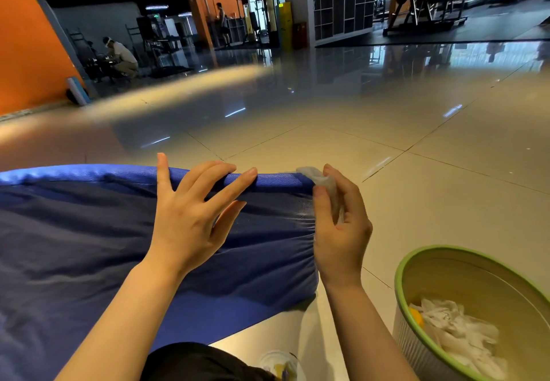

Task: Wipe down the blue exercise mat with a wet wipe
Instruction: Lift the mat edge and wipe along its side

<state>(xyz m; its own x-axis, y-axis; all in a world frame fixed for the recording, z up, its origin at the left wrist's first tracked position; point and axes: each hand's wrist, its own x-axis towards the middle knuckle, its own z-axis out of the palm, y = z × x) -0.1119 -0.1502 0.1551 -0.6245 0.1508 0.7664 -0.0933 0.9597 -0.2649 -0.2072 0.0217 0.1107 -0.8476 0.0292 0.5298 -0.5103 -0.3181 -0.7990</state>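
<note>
On the tiled floor (327, 142), low and left in view: blue mat (89, 246), thick and padded, long axis running off to the left, far edge raised as a rolled rim, right end just beside the right hand. Wet wipe (320, 179) bunched at the mat's far right corner, touching the rim there. Right hand (339, 229) pinching the wipe between thumb and fingers, palm turned toward the mat's end face. Left hand (190, 211) flat on top of the mat, fingers spread and straight, fingertips lapping over the far rim, holding nothing, apparently steadying the pad. Wipe at the extreme right of the mat; nearly all of the surface lying to the left of the grip, so any sweep judged to travel leftward along the rim, toward or under the bracing hand. Right hand plainly the nearer to the corner. Green-rimmed bin (400, 276) near right, well apart from the mat, crumpled white wipes (458, 333) inside.
</note>
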